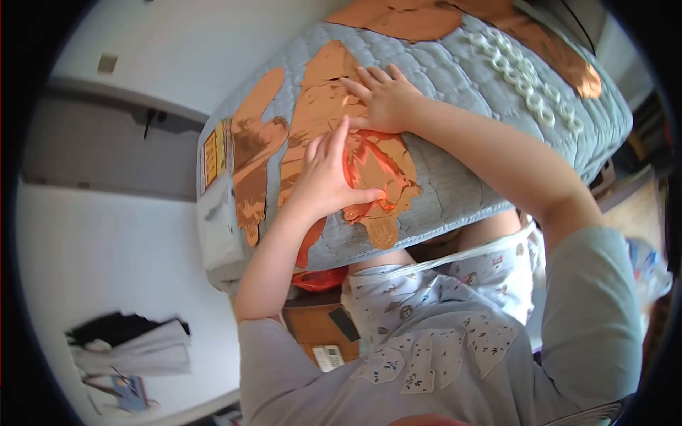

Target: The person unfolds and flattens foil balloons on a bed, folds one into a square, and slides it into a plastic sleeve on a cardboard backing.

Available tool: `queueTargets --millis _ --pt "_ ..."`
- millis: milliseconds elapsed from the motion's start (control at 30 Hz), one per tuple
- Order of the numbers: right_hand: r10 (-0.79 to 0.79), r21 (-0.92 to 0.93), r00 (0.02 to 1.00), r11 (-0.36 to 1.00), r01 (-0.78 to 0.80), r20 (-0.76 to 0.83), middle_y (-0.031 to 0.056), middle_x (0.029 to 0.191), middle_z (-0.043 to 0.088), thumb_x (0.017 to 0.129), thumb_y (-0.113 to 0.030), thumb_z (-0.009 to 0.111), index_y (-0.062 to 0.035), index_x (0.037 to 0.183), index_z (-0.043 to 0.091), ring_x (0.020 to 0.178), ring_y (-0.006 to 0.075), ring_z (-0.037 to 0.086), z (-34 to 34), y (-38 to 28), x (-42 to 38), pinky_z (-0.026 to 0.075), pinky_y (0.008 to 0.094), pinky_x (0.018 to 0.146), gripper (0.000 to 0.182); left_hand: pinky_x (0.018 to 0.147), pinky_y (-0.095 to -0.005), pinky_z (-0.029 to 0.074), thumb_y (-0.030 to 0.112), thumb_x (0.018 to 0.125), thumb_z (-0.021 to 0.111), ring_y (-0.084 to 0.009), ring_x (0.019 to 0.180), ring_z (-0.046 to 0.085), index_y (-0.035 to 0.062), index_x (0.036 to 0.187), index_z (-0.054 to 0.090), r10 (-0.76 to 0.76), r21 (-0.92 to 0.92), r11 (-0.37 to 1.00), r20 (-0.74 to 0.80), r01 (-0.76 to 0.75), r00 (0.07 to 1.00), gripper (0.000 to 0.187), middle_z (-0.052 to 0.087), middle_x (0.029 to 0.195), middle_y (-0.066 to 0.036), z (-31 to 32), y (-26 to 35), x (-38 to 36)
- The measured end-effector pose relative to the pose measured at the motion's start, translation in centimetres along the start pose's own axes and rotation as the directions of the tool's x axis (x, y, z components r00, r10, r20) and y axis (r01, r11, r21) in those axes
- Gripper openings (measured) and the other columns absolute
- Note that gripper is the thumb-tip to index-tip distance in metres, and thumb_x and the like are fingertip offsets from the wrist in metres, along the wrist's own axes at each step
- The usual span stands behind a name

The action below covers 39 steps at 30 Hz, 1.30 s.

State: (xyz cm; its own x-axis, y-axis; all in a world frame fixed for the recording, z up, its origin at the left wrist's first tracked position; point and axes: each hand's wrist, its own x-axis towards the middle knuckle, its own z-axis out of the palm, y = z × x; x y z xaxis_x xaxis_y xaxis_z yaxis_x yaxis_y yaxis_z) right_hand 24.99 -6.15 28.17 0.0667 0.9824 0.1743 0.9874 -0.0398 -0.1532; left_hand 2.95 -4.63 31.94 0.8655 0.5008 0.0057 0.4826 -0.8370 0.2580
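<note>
A flat copper-coloured foil balloon (327, 92) lies on the quilted grey mattress, with a shiny orange-red patch (373, 160) near its lower end and a rounded tab (381, 233) at the mattress edge. My left hand (323, 174) rests on the foil, fingers stretched upward and thumb spread across the red patch. Above it, my right hand (387, 101) lies flat with spread fingers on the foil's right side. Part of the balloon is hidden beneath both hands. Left of it, another flat copper foil balloon (257, 145) is laid out.
More copper foil (405, 20) covers the far mattress edge, and a further piece (547, 50) lies at the upper right. White ring strips (515, 71) run beside it. A printed packet (213, 156) is at the left edge. Below the mattress, a dark phone-like object (344, 323) lies on a brown surface.
</note>
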Motion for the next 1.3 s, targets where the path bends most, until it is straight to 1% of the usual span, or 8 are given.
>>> queueTargets --millis 200,567,667,767,867,933,1200,1300 --pt "-0.023 -0.053 0.999 0.998 0.025 0.035 0.0182 0.169 0.023 0.08 -0.092 0.045 -0.0186 0.165 0.021 0.157 0.0328 0.02 -0.4 -0.1 0.2 0.015 0.0562 0.124 0.115 0.12 -0.071 0.0 0.07 0.061 0.085 -0.0425 0.151 0.026 0.0086 0.165 0.007 -0.038 0.03 0.999 0.031 0.037 0.999 0.144 0.035 0.159 -0.025 0.1 0.0 -0.3" --pt "-0.012 -0.05 1.0 0.999 0.012 0.004 0.0173 0.169 0.024 0.078 -0.089 0.054 -0.0194 0.164 0.023 0.157 0.0332 0.019 0.2 -0.1 0.5 0.016 0.0576 0.125 0.115 0.12 -0.0714 0.001 0.063 0.072 0.082 -0.0444 0.155 0.016 0.0207 0.166 0.01 0.059 0.026 0.998 -0.085 -0.057 0.995 0.127 0.019 0.168 -0.024 1.4 2.3 -4.4" --pt "-0.012 -0.05 1.0 0.999 0.011 -0.022 0.0182 0.168 0.026 0.075 -0.091 0.055 -0.0169 0.163 0.025 0.156 0.0335 0.021 0.1 -0.2 0.3 0.017 0.0572 0.125 0.119 0.12 -0.0672 0.014 0.058 0.078 0.081 -0.042 0.152 0.024 0.0192 0.165 0.019 0.054 0.07 0.997 -0.248 -0.038 0.967 0.113 0.028 0.164 -0.021 1.2 3.9 -6.5" --pt "-0.011 -0.045 0.999 0.999 0.009 -0.03 0.019 0.166 0.029 0.072 -0.093 0.054 -0.0151 0.163 0.026 0.156 0.0338 0.022 0.1 -0.2 0.4 0.018 0.0569 0.124 0.123 0.101 -0.0533 0.036 0.049 0.085 0.078 -0.0295 0.121 0.056 0.0153 0.148 0.048 -0.147 -0.086 0.989 -0.383 0.123 0.912 0.078 0.06 0.129 -0.012 -0.3 5.3 -9.8" --pt "-0.011 -0.033 0.999 0.999 0.009 -0.036 0.0192 0.165 0.03 0.072 -0.093 0.055 -0.0143 0.163 0.026 0.155 0.034 0.023 0.2 -0.2 0.3 0.018 0.0568 0.124 0.124 0.084 -0.0455 0.043 0.044 0.089 0.074 -0.0234 0.091 0.066 0.013 0.121 0.065 -0.407 -0.052 0.871 -0.631 0.488 0.66 0.046 0.068 0.099 -0.004 0.5 2.9 -13.2" --pt "-0.011 -0.024 0.999 1.0 0.01 -0.043 0.0191 0.165 0.031 0.072 -0.094 0.055 -0.0142 0.163 0.026 0.155 0.0342 0.023 0.1 -0.1 0.2 0.018 0.0568 0.124 0.124 0.083 -0.0461 0.046 0.043 0.091 0.072 -0.0274 0.094 0.066 0.0127 0.115 0.069 -0.609 -0.045 0.649 -0.629 0.759 0.484 0.039 0.067 0.1 -0.006 1.1 1.1 -15.5" --pt "0.003 -0.023 1.0 1.0 -0.002 0.006 0.0192 0.167 0.025 0.074 -0.092 0.056 -0.0166 0.163 0.026 0.155 0.0356 0.023 -0.5 -0.4 0.2 0.016 0.0564 0.125 0.121 0.087 -0.0385 0.05 0.03 0.09 0.076 -0.0293 0.099 0.065 0.0085 0.114 0.071 -0.543 -0.213 0.817 -0.6 0.536 0.588 0.033 0.066 0.103 -0.009 3.3 -2.8 -16.2" --pt "0.009 -0.022 1.0 1.0 -0.008 0.03 0.0196 0.168 0.025 0.073 -0.092 0.056 -0.0159 0.163 0.025 0.156 0.0354 0.022 -0.9 -0.6 0.2 0.015 0.0561 0.125 0.121 0.08 -0.0306 0.05 0.016 0.094 0.072 -0.0184 0.09 0.065 0.0042 0.108 0.068 -0.686 -0.622 0.694 -0.417 0.364 0.596 0.019 0.067 0.097 -0.005 2.6 -3.9 -14.9"
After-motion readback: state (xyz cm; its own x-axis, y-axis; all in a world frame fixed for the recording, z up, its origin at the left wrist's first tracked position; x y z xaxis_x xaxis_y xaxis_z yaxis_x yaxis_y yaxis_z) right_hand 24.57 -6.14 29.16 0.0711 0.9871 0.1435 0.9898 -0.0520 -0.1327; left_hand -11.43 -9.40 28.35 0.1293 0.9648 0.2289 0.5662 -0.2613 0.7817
